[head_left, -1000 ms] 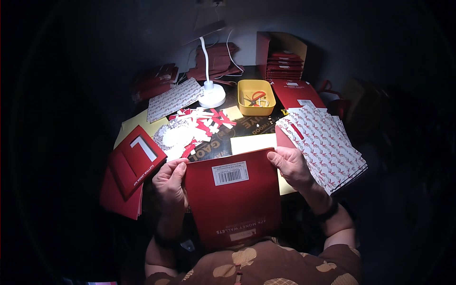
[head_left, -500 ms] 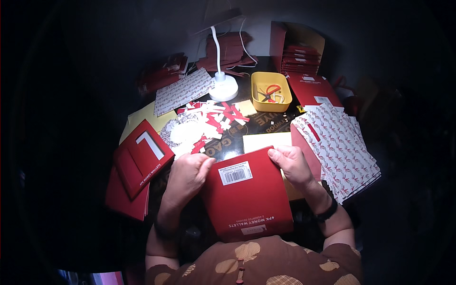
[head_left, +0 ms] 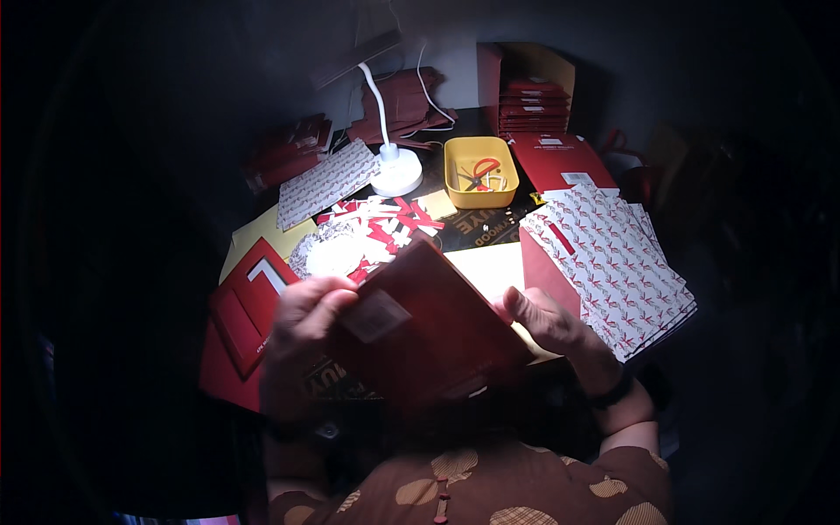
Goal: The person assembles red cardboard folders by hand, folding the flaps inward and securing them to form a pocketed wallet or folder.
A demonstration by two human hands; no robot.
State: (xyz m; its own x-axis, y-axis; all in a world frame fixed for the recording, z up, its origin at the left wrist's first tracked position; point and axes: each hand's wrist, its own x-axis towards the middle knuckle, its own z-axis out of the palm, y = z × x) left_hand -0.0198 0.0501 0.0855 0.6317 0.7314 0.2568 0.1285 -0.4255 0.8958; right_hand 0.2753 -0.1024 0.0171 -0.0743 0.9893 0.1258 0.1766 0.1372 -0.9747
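A flat red cardboard money wallet pack (head_left: 437, 328) is tilted up over the near part of the table, its face in shadow. A white barcode sticker (head_left: 376, 316) shows near its left corner. My left hand (head_left: 306, 317) pinches the pack's left corner between thumb and fingers. By the right edge is my right hand (head_left: 549, 322), its thumb raised and apart from the pack; its other fingers are partly hidden, and it does not appear to grip. Beneath the pack lies a pale sheet (head_left: 490, 267).
Left are more red packs (head_left: 241, 315), a yellow sheet (head_left: 262, 241) and red-white paper strips (head_left: 385, 227). A lamp (head_left: 397, 175) stands behind, beside a yellow box (head_left: 481, 197) with scissors. Patterned sheets (head_left: 612, 271) lie right; an open carton (head_left: 492, 87) holds red packs at the back.
The pack has swung from nearly flat to tilted and turned, darkening its face. My right thumb has come off its edge, while my left hand has kept its corner and moved left.
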